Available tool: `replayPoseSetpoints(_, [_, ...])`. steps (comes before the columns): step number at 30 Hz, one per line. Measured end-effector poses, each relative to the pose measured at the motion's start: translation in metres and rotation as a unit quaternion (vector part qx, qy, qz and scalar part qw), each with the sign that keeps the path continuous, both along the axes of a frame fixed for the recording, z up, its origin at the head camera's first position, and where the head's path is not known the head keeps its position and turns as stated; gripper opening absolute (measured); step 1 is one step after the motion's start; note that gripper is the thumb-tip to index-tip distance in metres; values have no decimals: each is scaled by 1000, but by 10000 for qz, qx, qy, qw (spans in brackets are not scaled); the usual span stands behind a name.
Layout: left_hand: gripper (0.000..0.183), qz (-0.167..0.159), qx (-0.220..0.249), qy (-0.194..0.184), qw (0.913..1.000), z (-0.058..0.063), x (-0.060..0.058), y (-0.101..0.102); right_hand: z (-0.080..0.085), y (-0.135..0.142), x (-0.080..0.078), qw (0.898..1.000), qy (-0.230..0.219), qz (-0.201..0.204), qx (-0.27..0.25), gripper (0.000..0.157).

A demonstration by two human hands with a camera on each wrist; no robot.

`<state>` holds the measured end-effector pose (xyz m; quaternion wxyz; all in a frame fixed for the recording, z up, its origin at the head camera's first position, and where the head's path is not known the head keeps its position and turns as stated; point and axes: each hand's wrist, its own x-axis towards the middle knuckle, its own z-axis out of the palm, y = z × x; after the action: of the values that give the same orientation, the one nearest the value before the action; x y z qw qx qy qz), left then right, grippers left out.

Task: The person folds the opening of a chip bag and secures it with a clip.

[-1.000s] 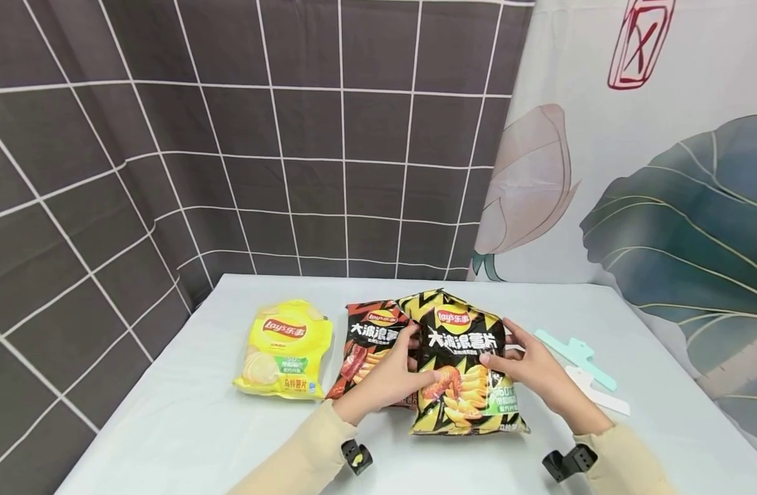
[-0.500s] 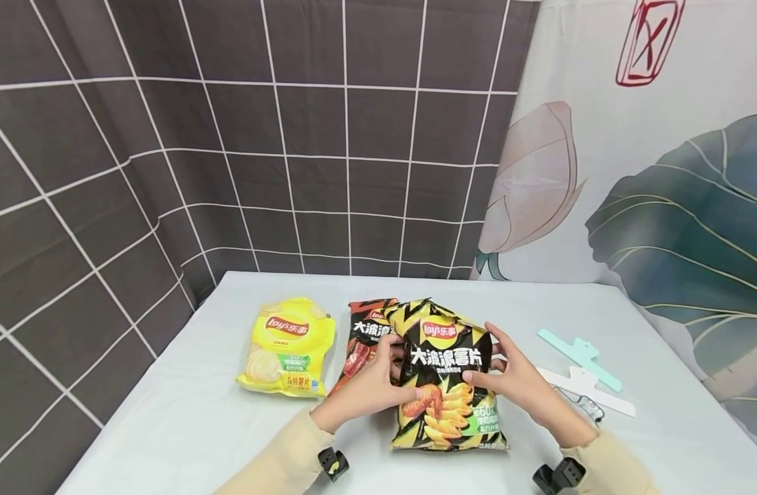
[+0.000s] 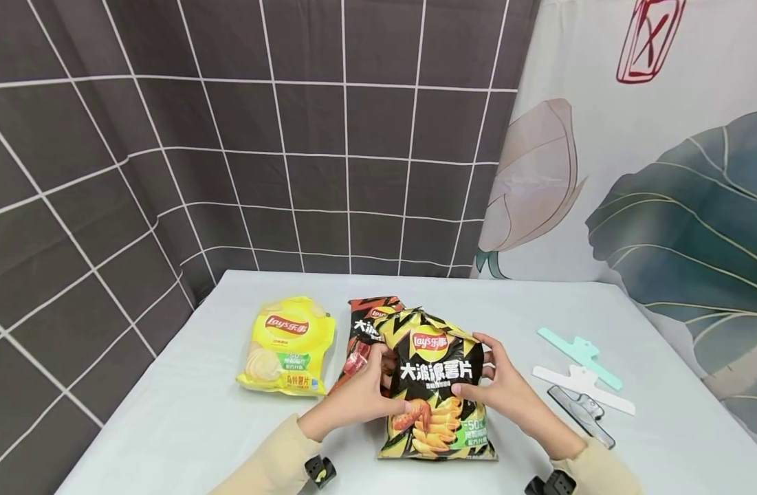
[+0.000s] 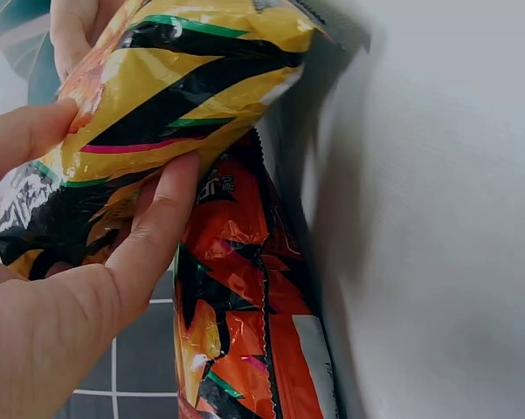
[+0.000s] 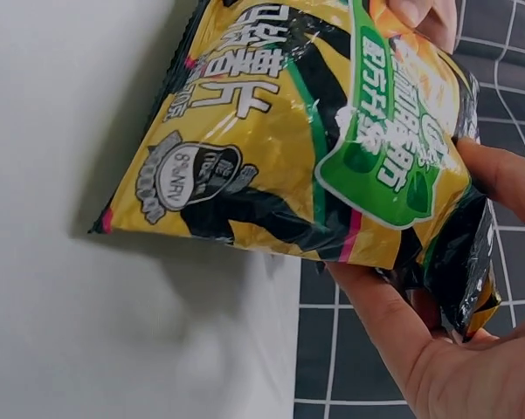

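Observation:
A black and yellow bag of chips (image 3: pixel 436 405) is held between both hands over the front middle of the table. My left hand (image 3: pixel 359 392) grips its left side, thumb on the front and fingers around the edge. On the opposite side my right hand (image 3: pixel 502 385) grips it the same way, with the thumb on the front. In the right wrist view the bag's bottom corner (image 5: pixel 127 214) hangs close over the white surface. Partly hidden behind the left hand lies a red bag of chips (image 3: pixel 361 344), which shows below the held bag in the left wrist view.
A yellow bag of chips (image 3: pixel 288 347) lies at the left. To the right are a mint green bag clip (image 3: pixel 581 356), a white bag clip (image 3: pixel 584 386) and a grey transparent bag clip (image 3: pixel 581 412). A dark grid curtain (image 3: pixel 378 185) hangs behind the table (image 3: pixel 186 426).
Both hands have brought the black and yellow bag left and nearer to the front edge. More of the red bag's lower part is covered, and the grey clip has come into view.

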<state>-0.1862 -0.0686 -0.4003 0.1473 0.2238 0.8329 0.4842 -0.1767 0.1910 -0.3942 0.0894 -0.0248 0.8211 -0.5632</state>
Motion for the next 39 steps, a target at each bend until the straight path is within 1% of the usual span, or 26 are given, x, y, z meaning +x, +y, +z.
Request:
replayPoseSetpoints(6, [69,-42,88,-220,9997,-1,2,-5,0,-5,4,10000,45,-17,27,99])
replayPoseSetpoints(13, [58,142,64,-253,9996,-6,-3,-13,-2,-7,7,9997,227,56,95,95])
replayPoseSetpoints(17, [57,233,540,-501,9970,-5,-8,-17,-1,-5,5,9990,402,43,185,86])
replayPoseSetpoints(20, [59,504,861,-564,9934,-2,-11,-19,-2,-3,2,9980,567,-47,283,76])
replayPoseSetpoints(21, [60,623,948,-527,9921,-1,-13,-19,-2,-2,1,9975,626,-87,329,73])
replayPoseSetpoints(24, [62,1000,968,-265,9899,2,-17,-19,-3,0,-2,9964,735,-185,373,67])
replayPoseSetpoints(26, [63,1233,867,-47,9886,4,-19,-18,-4,1,-3,9959,779,-239,382,64])
replayPoseSetpoints(30, [65,1658,669,229,9836,6,-24,-15,-5,3,-6,9948,841,-370,437,60])
replayPoseSetpoints(32, [65,1750,693,325,9816,7,-27,-13,-6,4,-8,9935,906,-455,513,57])
replayPoseSetpoints(34, [63,1783,652,520,9804,10,-28,-11,-7,5,-9,9918,1026,-536,547,55])
replayPoseSetpoints(36, [61,1782,504,803,9794,13,-30,-8,-8,7,-10,9899,1166,-602,529,52])
replayPoseSetpoints(39, [56,1712,70,1355,9758,21,-31,-3,-9,8,-11,9873,1354,-673,480,49])
